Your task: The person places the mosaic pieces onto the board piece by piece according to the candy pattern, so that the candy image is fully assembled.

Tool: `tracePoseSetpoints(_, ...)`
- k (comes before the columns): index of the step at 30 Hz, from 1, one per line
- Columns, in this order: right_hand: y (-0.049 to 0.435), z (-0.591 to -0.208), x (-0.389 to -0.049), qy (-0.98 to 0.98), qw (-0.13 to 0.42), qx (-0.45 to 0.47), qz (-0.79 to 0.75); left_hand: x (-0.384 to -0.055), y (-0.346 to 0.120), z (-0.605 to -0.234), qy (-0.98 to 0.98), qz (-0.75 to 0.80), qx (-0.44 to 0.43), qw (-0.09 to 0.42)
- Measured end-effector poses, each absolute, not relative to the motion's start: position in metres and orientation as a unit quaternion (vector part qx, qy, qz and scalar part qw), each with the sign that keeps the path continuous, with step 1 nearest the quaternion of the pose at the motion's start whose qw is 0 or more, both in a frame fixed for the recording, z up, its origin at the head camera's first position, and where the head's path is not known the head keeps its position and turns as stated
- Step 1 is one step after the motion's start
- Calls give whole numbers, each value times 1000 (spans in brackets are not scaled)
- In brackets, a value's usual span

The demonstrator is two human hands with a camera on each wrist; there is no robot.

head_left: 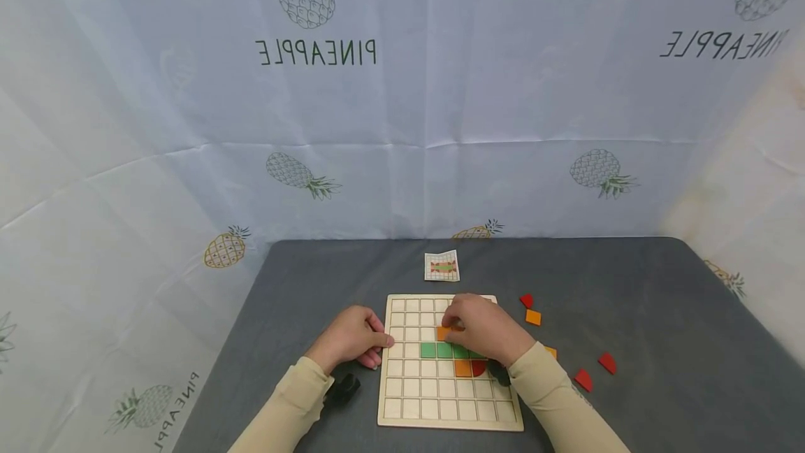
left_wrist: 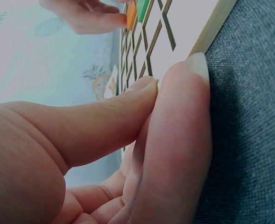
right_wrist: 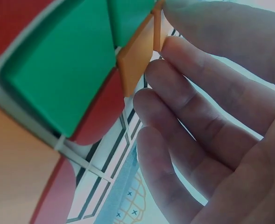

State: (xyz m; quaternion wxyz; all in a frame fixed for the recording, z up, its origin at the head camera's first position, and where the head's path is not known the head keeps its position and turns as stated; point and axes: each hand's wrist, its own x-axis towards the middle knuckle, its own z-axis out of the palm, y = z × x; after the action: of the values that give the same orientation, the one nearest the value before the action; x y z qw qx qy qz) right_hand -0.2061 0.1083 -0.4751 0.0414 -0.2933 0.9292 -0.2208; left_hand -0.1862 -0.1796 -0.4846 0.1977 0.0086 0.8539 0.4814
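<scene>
A wooden grid board (head_left: pixel 411 407) lies on the dark table. My left hand (head_left: pixel 355 338) grips the board's left edge, thumb on top and index finger against the side, as the left wrist view shows close up. Over the board, my right hand (head_left: pixel 487 327) pinches an orange square tile (head_left: pixel 443 333) between thumb and index finger, just above the row of green square tiles (head_left: pixel 428 350). In the right wrist view another orange tile (right_wrist: pixel 136 58) sits beside the pinched one. Nearer me on the board lie an orange tile (head_left: pixel 463 368) and a red quarter-circle tile (head_left: pixel 479 368).
A small pattern card (head_left: pixel 442 266) lies behind the board. To the right are loose red pieces (head_left: pixel 607 363) and orange squares (head_left: pixel 533 317), one partly behind my right wrist. A pineapple-print cloth (head_left: pixel 440 103) hangs beyond the table (head_left: pixel 327 278).
</scene>
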Motion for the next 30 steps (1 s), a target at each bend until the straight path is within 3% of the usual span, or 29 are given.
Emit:
tracePoseSetpoints(20,116,-471,-204,930,43,-273,-241,-187,-176,-484,855,477,10,203)
tracePoseSetpoints(30,176,-466,-190,954,42,-205,-216,-185,-177,-483,859,472,-2,201)
